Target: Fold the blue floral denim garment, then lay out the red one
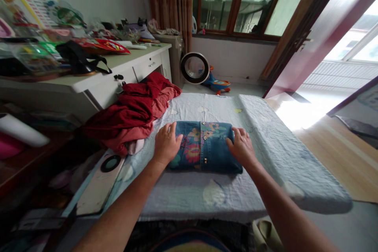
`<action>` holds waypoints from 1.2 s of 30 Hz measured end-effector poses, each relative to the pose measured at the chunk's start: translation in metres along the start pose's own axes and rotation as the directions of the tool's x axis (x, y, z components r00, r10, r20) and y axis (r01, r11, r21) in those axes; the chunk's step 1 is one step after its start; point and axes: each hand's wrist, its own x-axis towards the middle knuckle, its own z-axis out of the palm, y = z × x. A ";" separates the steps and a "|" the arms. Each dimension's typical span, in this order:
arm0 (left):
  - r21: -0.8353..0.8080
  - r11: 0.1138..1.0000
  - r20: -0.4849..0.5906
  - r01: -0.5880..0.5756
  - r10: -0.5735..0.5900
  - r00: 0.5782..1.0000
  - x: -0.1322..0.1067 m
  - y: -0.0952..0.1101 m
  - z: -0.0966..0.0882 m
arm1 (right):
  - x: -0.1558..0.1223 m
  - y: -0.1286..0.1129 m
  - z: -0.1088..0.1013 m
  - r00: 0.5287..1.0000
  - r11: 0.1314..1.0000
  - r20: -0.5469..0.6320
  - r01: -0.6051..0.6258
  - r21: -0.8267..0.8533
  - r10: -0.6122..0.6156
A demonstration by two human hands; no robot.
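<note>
A folded blue denim garment (pixel 218 153) lies as a neat rectangular bundle on the bed's pale bedspread (pixel 183 197). It has a printed floral panel on the left half and a row of metal buttons down the middle. My left hand (pixel 167 143) rests against its left end, thumb on top and fingers curled at the far corner. At the opposite end, my right hand (pixel 242 146) holds the right side in much the same way. The undersides of both hands and the bundle's bottom are hidden.
Crumpled red cloth (pixel 132 106) lies at the bed's left edge, near a pale flat object with a dark round patch (pixel 99 185). A cluttered white desk (pixel 118 73) stands to the left. Beyond the bed are a blue-and-orange ride-on toy (pixel 218 82) and an open door (pixel 319 27).
</note>
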 end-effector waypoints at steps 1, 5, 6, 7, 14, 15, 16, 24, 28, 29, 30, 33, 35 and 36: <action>0.017 0.994 0.018 -0.108 0.107 0.994 0.003 0.013 0.001 | 0.002 -0.012 -0.001 0.997 0.997 -0.024 0.073 -0.004 -0.073; 0.023 0.946 0.150 -0.324 0.317 0.936 0.013 0.055 0.021 | 0.011 -0.050 0.015 0.966 0.966 0.000 0.259 -0.015 -0.259; 0.018 0.940 0.191 -0.340 0.330 0.924 0.014 0.059 0.029 | 0.012 -0.054 0.023 0.964 0.964 0.029 0.263 -0.022 -0.263; 0.012 0.939 0.236 -0.343 0.331 0.914 0.015 0.062 0.038 | 0.012 -0.056 0.032 0.967 0.968 0.060 0.250 -0.028 -0.248; 0.033 0.976 0.327 -0.217 0.195 0.925 0.008 0.050 0.068 | 0.008 -0.043 0.065 0.976 0.985 0.163 0.158 -0.067 -0.145; 0.032 0.978 0.326 -0.207 0.186 0.927 0.007 0.049 0.068 | 0.007 -0.042 0.065 0.978 0.986 0.160 0.149 -0.070 -0.137; 0.029 0.979 0.329 -0.201 0.181 0.927 0.007 0.049 0.067 | 0.007 -0.043 0.065 0.979 0.988 0.157 0.139 -0.074 -0.126; 0.112 0.980 0.354 -0.163 0.114 0.928 0.007 0.051 0.065 | 0.010 -0.042 0.063 0.982 0.991 0.186 -0.008 -0.130 0.032; 0.159 0.975 0.356 -0.155 0.090 0.930 0.006 0.050 0.064 | 0.013 -0.033 0.062 0.970 0.983 0.209 -0.091 -0.161 0.124; 0.159 0.975 0.356 -0.156 0.091 0.930 0.006 0.050 0.064 | 0.014 -0.029 0.061 0.964 0.979 0.215 -0.121 -0.163 0.155; 0.157 0.975 0.356 -0.158 0.094 0.930 0.006 0.050 0.064 | 0.015 -0.024 0.059 0.957 0.975 0.223 -0.153 -0.164 0.187; 0.152 0.974 0.354 -0.165 0.102 0.930 0.006 0.050 0.064 | 0.018 -0.008 0.053 0.928 0.959 0.262 -0.228 -0.169 0.266; 0.159 0.972 0.352 -0.171 0.106 0.930 0.006 0.050 0.064 | 0.019 -0.001 0.046 0.917 0.951 0.275 -0.243 -0.193 0.290; 0.164 0.971 0.352 -0.173 0.106 0.930 0.006 0.050 0.064 | 0.020 0.000 0.043 0.920 0.949 0.267 -0.237 -0.210 0.288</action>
